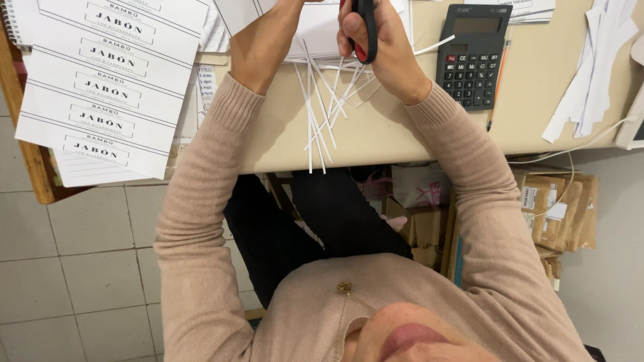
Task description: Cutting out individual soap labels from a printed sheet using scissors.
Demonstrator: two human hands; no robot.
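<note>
Right hand (386,50) closed through the loops of the scissors (365,27): black handles with a red inner grip, blades out of view past the top edge, so open or shut blades cannot be told. Left hand (268,40) raised beside it, fingers cut off by the frame edge; grip cannot be told, though apparently on or at the white sheet (315,30) lying on the desk (376,137) between the two hands. Hands near each other, not touching. Sheet judged very light, thin and limp: bends under its own weight, creases and tears easily, slides on the smooth beige surface. Best held flat by the edge close to the cut line, pinched between thumb and fingers, kept taut for a straight cut. Scissors judged rigid and light; hold only by the loops, clear of the blades. Narrow white strips (320,110) scattered below the sheet, several hanging over the near desk edge; flimsy, easily blown or brushed off, pickable only by a fingertip pinch. Printed label sheets (107,80) stacked at left, overhanging the desk. Calculator (473,57) at right, with a pencil (496,84) just beside it.
</note>
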